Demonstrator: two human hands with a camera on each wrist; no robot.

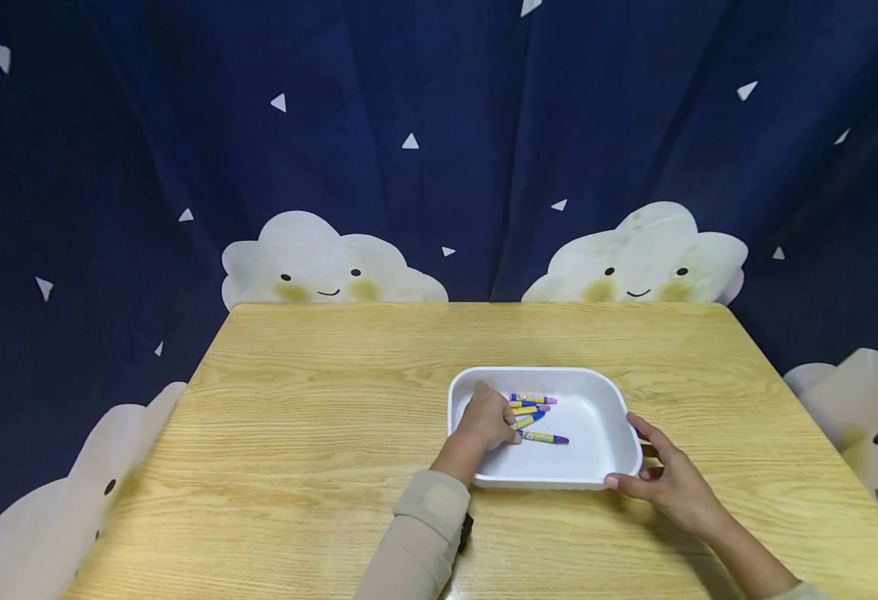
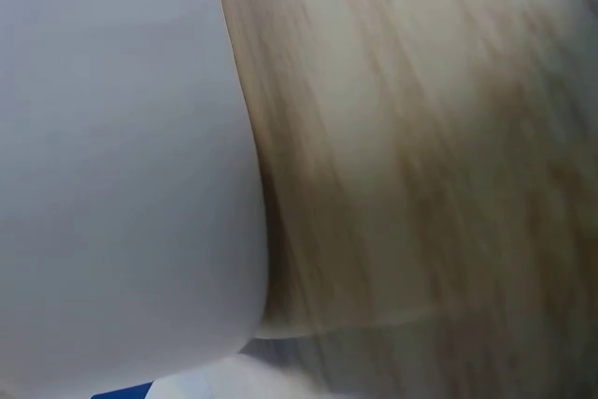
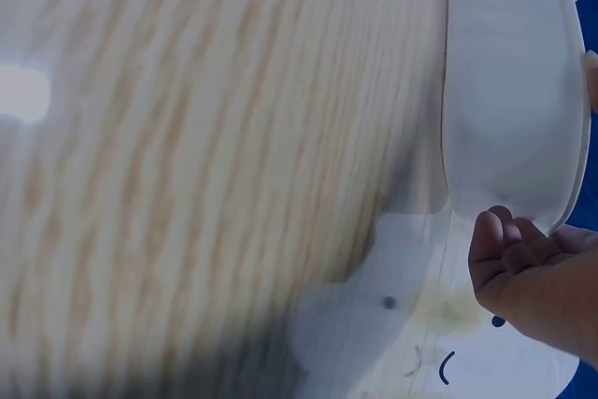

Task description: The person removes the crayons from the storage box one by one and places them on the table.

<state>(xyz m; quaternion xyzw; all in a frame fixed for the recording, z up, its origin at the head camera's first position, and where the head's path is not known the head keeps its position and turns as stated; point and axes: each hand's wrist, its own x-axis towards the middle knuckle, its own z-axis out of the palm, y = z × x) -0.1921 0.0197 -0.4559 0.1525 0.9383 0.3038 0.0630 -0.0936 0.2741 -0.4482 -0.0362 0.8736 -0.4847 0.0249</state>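
Observation:
A white plastic tray (image 1: pixel 596 433) stands on the table right of centre. Several crayons with yellow wrappers lie loosely in it, among them a pink one (image 1: pixel 534 400), a blue one (image 1: pixel 530 420) and a purple one (image 1: pixel 547 437). My left hand (image 1: pixel 487 419) reaches down into the tray's left part, bent at the crayons' left ends; its fingertips are largely hidden, and whether it pinches one I cannot tell. My right hand (image 1: pixel 671 479) grips the tray's right end, thumb at the front rim and fingers along the side. The right wrist view shows its curled fingers (image 3: pixel 509 254) against the tray's outer wall (image 3: pixel 509 91).
The wooden table (image 1: pixel 296 433) extends on all sides of the tray. Behind it hangs a dark blue curtain (image 1: pixel 439 75) with white triangles and smiling clouds. Something small and black (image 1: pixel 465 532) shows beside the left sleeve (image 1: pixel 419 533).

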